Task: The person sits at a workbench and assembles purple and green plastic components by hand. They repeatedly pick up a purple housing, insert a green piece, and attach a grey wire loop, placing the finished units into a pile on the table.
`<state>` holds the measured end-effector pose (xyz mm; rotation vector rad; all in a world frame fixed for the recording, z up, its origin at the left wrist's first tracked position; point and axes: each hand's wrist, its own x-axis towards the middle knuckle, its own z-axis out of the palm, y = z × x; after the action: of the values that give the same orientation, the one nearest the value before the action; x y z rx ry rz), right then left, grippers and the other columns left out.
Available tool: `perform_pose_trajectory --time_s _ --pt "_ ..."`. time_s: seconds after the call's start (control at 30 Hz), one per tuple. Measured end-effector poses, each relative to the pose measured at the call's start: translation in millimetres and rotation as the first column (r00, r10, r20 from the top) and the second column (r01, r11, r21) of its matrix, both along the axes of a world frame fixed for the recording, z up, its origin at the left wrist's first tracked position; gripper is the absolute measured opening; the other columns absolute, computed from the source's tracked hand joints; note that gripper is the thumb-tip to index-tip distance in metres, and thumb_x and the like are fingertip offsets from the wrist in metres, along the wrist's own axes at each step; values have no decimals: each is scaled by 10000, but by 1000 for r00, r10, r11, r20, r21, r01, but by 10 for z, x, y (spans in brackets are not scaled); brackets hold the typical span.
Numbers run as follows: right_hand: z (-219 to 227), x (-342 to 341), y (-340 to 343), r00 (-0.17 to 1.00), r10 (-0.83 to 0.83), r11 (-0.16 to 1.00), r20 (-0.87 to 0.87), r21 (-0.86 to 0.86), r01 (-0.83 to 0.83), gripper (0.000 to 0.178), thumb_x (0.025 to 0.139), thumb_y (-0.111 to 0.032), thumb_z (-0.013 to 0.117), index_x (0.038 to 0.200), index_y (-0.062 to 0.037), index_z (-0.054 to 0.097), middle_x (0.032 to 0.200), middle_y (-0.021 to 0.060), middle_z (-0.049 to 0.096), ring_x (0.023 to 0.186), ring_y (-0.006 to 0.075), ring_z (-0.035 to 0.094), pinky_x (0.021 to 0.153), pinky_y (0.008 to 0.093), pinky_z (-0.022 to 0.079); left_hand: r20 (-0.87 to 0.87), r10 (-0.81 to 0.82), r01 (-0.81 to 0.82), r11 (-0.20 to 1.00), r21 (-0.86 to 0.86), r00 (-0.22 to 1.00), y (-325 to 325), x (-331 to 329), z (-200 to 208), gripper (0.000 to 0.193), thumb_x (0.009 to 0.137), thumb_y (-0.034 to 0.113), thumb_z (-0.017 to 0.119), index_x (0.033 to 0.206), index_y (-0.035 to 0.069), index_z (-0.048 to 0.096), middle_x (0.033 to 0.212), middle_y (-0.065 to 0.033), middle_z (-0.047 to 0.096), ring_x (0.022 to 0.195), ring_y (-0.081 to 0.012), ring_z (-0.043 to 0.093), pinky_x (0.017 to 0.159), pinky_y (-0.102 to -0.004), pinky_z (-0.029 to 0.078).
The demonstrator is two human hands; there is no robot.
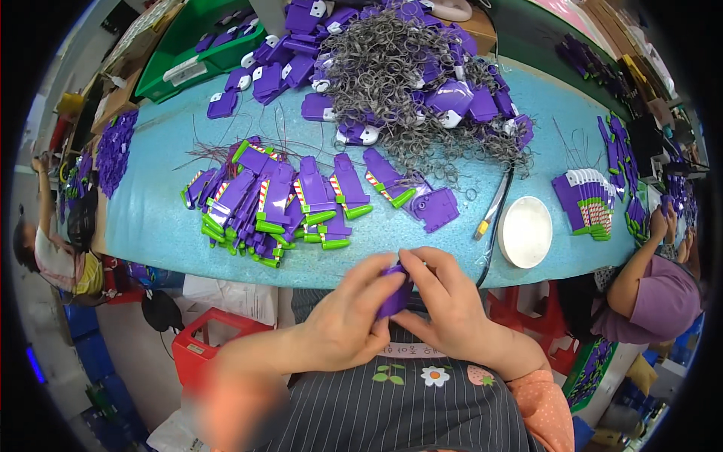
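Close to the table's near edge, my left hand (348, 313) is closed round a small purple plastic part (395, 295). My right hand (446, 303) has its fingertips on the upper right edge of the same part, with the thumb lower down. Fingers cover most of the piece, so its details are hidden. Beyond my hands lies a purple plastic shell (437, 209). To its left is a heap of purple pieces with green ends and striped stickers (279, 197), with thin dark wires behind them.
Many grey ring-shaped coils (388, 83) are piled over purple-and-white parts (300, 68). A yellow-tipped cutter (491, 209) lies beside a round white bowl (525, 232). A green crate (192, 56) stands at the far left. More pieces (586, 202) are fanned out rightward; people sit at both sides.
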<state>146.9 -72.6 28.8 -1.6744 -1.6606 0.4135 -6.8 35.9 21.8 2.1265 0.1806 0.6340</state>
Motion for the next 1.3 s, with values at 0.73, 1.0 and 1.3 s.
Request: perform_pose_trajectory --time_s 0.73,1.0,1.3 --pt "4 164 561 996 -42 999 -73 -29 40 285 723 40 626 996 16 546 955 119 580 768 202 614 655 297 502 -139 221 -204 308 -929 965 146 -303 -496 339 975 199 387 1268 29 359 1220 -160 529 1061 -268 577 857 -381 501" --pt "-228 -106 -270 128 -315 885 -940 -340 -319 344 837 21 601 1157 -6 478 982 106 622 874 169 630 758 287 513 34 214 2 146 -989 976 -128 88 -304 361 991 269 365 1244 12 373 1154 -167 563 973 -236 615 806 -351 521" --pt "-174 277 183 370 -334 928 -867 -372 -34 333 952 -163 466 1198 56 516 1135 146 597 875 172 620 768 275 491 -138 -328 -149 -8 -989 934 -183 -87 -288 380 949 150 464 1289 25 349 1102 -174 587 903 -252 646 789 -344 535"
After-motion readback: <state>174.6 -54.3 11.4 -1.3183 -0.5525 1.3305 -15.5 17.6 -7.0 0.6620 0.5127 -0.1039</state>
